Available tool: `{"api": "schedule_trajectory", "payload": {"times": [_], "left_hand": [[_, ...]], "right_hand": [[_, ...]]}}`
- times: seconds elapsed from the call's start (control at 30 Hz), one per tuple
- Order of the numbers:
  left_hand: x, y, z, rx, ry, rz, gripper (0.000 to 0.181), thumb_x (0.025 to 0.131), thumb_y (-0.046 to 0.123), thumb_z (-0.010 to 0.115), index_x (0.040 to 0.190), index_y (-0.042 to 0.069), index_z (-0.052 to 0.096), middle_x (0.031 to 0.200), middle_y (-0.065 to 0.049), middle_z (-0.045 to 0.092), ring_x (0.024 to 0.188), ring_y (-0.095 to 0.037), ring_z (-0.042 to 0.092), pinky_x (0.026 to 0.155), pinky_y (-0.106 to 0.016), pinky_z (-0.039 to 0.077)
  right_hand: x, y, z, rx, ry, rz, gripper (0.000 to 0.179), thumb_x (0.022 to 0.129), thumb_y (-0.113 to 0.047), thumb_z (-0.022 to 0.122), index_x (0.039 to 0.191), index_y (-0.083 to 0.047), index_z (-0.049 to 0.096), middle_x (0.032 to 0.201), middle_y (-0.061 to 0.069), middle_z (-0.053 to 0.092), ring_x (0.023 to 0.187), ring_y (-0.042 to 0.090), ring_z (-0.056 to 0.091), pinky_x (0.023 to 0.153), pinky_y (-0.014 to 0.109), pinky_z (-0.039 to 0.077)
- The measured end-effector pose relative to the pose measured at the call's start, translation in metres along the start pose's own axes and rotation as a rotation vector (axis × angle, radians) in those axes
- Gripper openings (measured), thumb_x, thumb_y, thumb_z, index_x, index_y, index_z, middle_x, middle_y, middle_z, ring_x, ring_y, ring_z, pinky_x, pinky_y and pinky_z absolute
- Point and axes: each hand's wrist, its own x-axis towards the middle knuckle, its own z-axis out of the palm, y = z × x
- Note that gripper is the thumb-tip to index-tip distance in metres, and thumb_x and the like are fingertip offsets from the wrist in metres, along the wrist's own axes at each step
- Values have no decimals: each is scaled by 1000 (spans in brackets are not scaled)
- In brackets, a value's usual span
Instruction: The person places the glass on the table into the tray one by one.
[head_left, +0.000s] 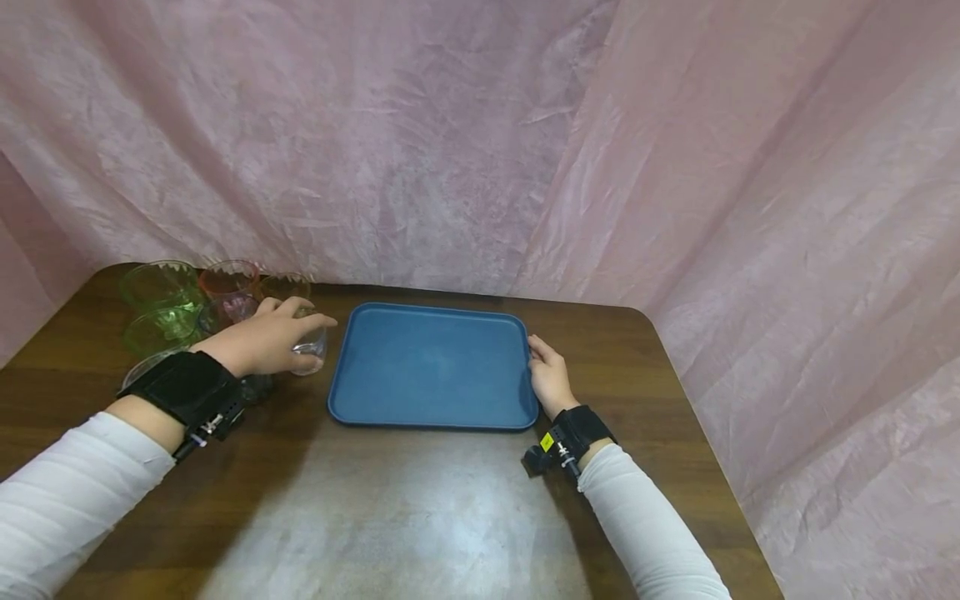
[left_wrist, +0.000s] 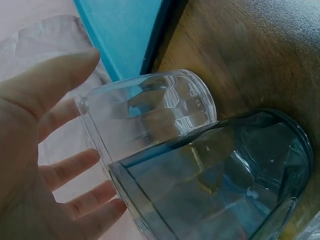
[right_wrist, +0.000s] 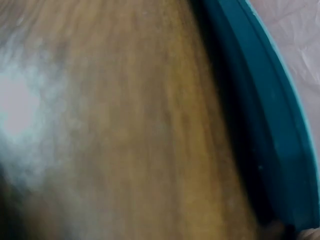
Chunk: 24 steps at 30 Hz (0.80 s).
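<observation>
At the left, my left hand (head_left: 273, 337) reaches over a clear tumbler (head_left: 311, 354). In the left wrist view, its fingers spread behind the rim of the clear tumbler (left_wrist: 150, 107), and the thumb stands apart on the near side. A grey-blue tumbler (left_wrist: 235, 170) stands against it. My right hand (head_left: 551, 379) holds the right rim of a blue rectangular tray (head_left: 435, 367) that lies on the table. In the right wrist view the tray's edge (right_wrist: 270, 115) shows, with only a bit of the fingers at the bottom corner.
Behind and beside the left hand are green cups (head_left: 161, 283), an orange-red cup (head_left: 228, 275), a yellowish cup (head_left: 285, 285) and a clear dish-like rim (head_left: 146, 367). The wooden table (head_left: 420, 517) ends at a pink curtain (head_left: 450, 167).
</observation>
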Motion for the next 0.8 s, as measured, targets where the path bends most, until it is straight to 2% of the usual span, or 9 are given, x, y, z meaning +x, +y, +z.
{"api": "schedule_trajectory", "payload": {"times": [0.23, 0.63, 0.8], "left_hand": [[1, -3, -1, 44, 31, 30, 53, 85, 14, 70, 135, 10, 52, 131, -30, 44, 114, -56, 36, 83, -65, 43], [1, -2, -5, -1, 22, 20, 54, 82, 13, 74, 132, 10, 55, 128, -30, 45, 110, -52, 37, 79, -60, 45], [2, -2, -4, 26, 43, 35, 55, 79, 13, 76, 131, 9, 56, 125, -30, 47, 108, -53, 38, 81, -62, 43]], "right_hand": [[-2, -2, 0, -4, -4, -2, 46, 95, 7, 34, 141, 6, 38, 153, 19, 31, 138, 29, 32, 115, 42, 28], [-3, -5, 1, -6, -5, 14, 47, 95, 6, 34, 142, 5, 38, 153, 18, 32, 138, 28, 32, 115, 43, 27], [-4, -6, 0, -17, -1, 25, 47, 95, 4, 35, 142, 3, 39, 153, 16, 34, 138, 27, 33, 115, 42, 28]]}}
